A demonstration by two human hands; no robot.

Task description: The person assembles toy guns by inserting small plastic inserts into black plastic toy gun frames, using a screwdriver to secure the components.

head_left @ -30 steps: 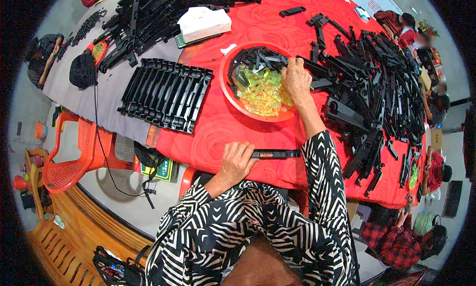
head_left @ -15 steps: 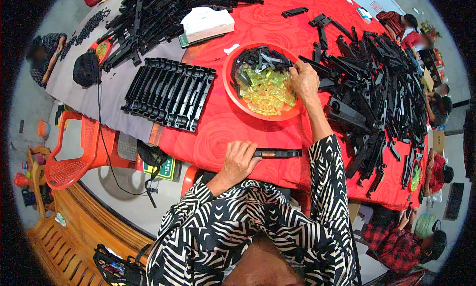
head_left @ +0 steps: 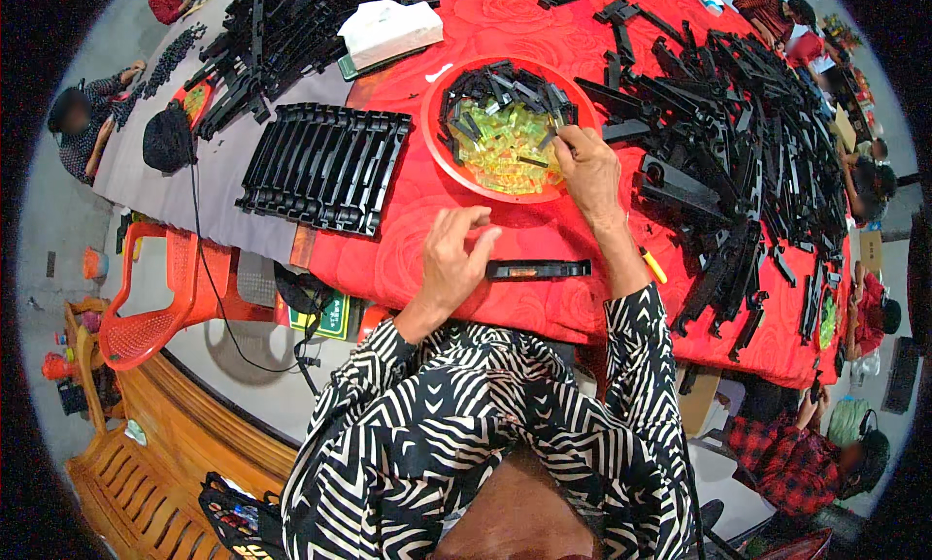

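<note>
My left hand (head_left: 451,259) is raised over the red cloth, fingers apart and holding nothing. Right of its fingertips lies a long black plastic part (head_left: 538,270) with a narrow orange-brown strip along its middle. My right hand (head_left: 592,177) is at the right rim of a red bowl (head_left: 439,162), with thumb and fingers pinched together. Whatever is between those fingertips is too small to make out. Inside the bowl, clear yellow-green pieces (head_left: 505,152) fill the near side and small black pieces (head_left: 500,82) the far side.
A neat row of black plastic parts (head_left: 325,167) lies left of the bowl. Loose black parts (head_left: 718,162) are heaped at the right, another heap (head_left: 291,46) far left. A tissue pack (head_left: 391,33) stands behind the row. A yellow-handled tool (head_left: 653,264) lies beside my right forearm.
My left hand has let go of the black plastic part and lifted off it with fingers spreading. The right hand stays at the bowl, its fingers now pinched over the right side.
</note>
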